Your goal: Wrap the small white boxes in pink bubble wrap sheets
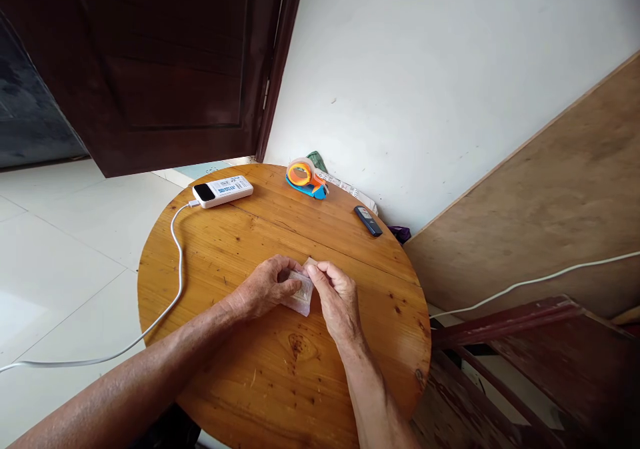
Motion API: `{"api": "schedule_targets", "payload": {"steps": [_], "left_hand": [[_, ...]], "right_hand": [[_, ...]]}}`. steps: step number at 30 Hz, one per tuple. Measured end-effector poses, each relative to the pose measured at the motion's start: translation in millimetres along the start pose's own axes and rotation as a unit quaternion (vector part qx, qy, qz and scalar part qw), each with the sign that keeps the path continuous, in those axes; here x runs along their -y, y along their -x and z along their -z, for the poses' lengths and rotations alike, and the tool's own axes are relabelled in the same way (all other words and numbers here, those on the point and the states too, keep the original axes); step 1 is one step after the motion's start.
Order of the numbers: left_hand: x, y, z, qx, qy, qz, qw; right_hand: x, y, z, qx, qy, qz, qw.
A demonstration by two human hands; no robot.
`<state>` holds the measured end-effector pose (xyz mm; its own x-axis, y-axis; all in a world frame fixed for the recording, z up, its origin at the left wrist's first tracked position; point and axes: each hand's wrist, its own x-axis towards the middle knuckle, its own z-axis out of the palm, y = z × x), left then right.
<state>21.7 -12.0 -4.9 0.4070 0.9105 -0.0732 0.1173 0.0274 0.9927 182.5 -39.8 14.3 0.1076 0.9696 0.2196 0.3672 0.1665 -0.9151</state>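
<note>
Both hands working at a small clear packet over a round bench

The right hand's fingers (pixel 314 272) are pinching a pale brown flap at the packet's upper edge. The left hand (pixel 275 285) is gripping the clear packet (pixel 301 297) from its other side, thumb lying across its face. Both hands are keeping the packet over the middle of the round wooden bench (pixel 225 355). Farther out, a dark handheld device (pixel 368 221) is lying near the right edge, and an orange-and-blue tape dispenser (pixel 307 178) is sitting by the far edge. Left of that, a white power bank (pixel 223 191) is resting with a white cable (pixel 181 262) plugged in.
</note>
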Motion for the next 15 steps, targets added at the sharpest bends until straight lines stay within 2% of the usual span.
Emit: {"api": "schedule_targets", "payload": {"steps": [15], "left_hand": [[-1.7, -0.2, -0.1, 0.001, 0.002, 0.002, 1.000]], "right_hand": [[0.9, 1.6, 1.8, 0.001, 0.016, 0.000, 1.000]]}}
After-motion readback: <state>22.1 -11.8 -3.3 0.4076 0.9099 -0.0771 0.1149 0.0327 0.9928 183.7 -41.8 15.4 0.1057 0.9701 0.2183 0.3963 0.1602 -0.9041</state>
